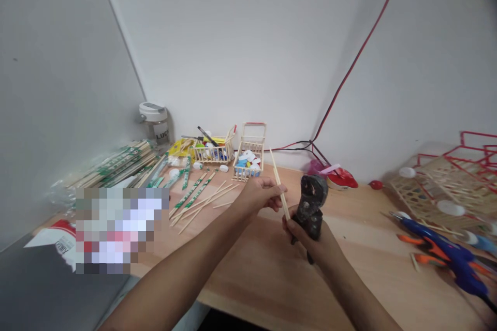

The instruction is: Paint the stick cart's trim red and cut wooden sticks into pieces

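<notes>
My left hand (267, 194) is closed, pinching a pair of pale wooden chopsticks (278, 176) that slant up and to the left. The lower ends of the chopsticks meet the fingers of my right hand (305, 232). That hand is also wrapped round a dark, worn hand tool (311, 199) with a bulky rounded head; its exact kind is unclear. Left of my hands, loose chopsticks (209, 201) lie crossed on the wooden table (248, 274), beside wrapped chopsticks (190, 196) in green and white paper.
At the back stand two small stick-built carts (213, 154) (248, 163), the right one holding bottle caps. A blue glue gun (446, 253) and a larger stick structure (435, 191) occupy the right. Bundled chopsticks (116, 165) and a lidded jar (154, 121) are left.
</notes>
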A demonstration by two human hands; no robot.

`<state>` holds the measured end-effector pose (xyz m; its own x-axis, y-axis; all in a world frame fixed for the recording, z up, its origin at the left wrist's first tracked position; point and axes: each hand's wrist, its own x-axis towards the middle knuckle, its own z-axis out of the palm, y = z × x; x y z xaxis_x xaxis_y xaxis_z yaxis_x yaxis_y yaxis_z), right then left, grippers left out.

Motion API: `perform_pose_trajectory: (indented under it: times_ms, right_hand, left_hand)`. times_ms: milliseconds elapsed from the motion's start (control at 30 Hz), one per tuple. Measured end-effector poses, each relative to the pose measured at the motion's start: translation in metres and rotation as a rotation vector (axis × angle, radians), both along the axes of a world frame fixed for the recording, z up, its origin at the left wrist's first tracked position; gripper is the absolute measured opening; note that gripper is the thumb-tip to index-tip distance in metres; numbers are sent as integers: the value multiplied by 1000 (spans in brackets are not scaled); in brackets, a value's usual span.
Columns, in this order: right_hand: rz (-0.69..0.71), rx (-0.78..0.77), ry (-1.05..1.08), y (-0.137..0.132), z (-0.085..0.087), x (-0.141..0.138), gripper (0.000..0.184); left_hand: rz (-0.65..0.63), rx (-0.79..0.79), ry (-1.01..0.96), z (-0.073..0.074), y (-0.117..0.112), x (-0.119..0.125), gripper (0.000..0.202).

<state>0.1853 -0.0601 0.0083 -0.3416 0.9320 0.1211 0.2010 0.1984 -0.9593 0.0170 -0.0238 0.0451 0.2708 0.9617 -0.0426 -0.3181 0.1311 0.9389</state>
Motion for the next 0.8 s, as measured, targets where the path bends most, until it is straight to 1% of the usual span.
perform_pose_trajectory:
  times_ms: [133,233,400,500,600,800]
  right_hand:
    - [-39,172,-154,-2,6,1,25]
    - [-69,235,-203,-2,5,2,24]
    - [-84,228,-270,-1,-2,5,25]
    - [-100,214,-276,1,-4,6,25]
    - [-92,215,-286,2,0,6,23]
    - [-111,303,-359,-1,10,6,17]
  left_hand:
    - [-74,-95,-33,-2,2,-1,41]
    - [-102,-148,-59,-5,3,0,39]
    - [-122,-186,-87,-9,4,1,38]
    - [-92,-138,-65,-7,4,-1,40]
    - [-54,-80,-29,-3,3,-3,39]
    - [-25,-92,-1,0,1,-1,38]
